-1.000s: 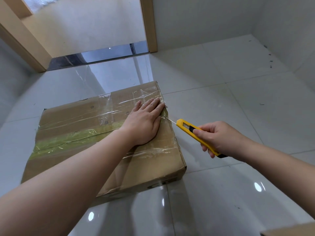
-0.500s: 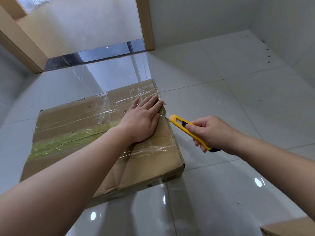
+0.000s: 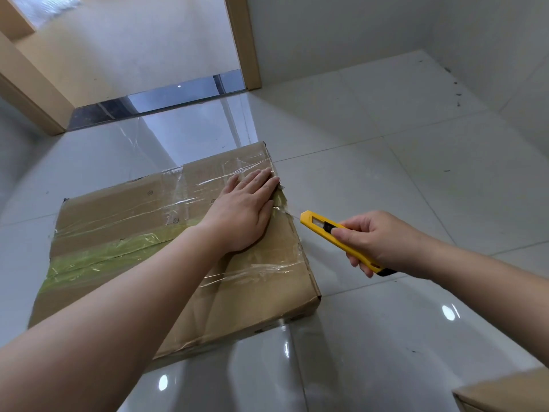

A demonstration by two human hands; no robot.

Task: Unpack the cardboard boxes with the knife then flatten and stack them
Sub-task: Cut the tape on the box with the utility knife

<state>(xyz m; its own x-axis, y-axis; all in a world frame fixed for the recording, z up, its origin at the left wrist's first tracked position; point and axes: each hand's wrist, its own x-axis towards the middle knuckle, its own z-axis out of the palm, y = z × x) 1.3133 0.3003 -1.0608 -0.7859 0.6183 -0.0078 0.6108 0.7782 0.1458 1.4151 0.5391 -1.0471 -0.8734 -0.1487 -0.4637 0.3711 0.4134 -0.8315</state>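
Taped cardboard box (image 3: 142,254) flat on the tiled floor (image 3: 386,179).
Left hand (image 3: 243,212) presses flat-fingered on its top; right hand (image 3: 377,242) grips the yellow knife (image 3: 326,230) beside its right edge. No readable writing.

1. The floor of large glossy white tiles (image 3: 341,132) runs wall to wall, with thin grey joints between the tiles.
2. Small bright spots of light (image 3: 448,312) gleam on the tiles nearest me.
3. A plain white wall (image 3: 341,34) meets another in the far right corner, where dark specks (image 3: 456,95) litter the floor.
4. A light wooden door frame (image 3: 245,40) stands at the far left, above a dark grey threshold strip (image 3: 166,98).
5. Beyond the doorway lies a paler, matte cream floor (image 3: 133,46).
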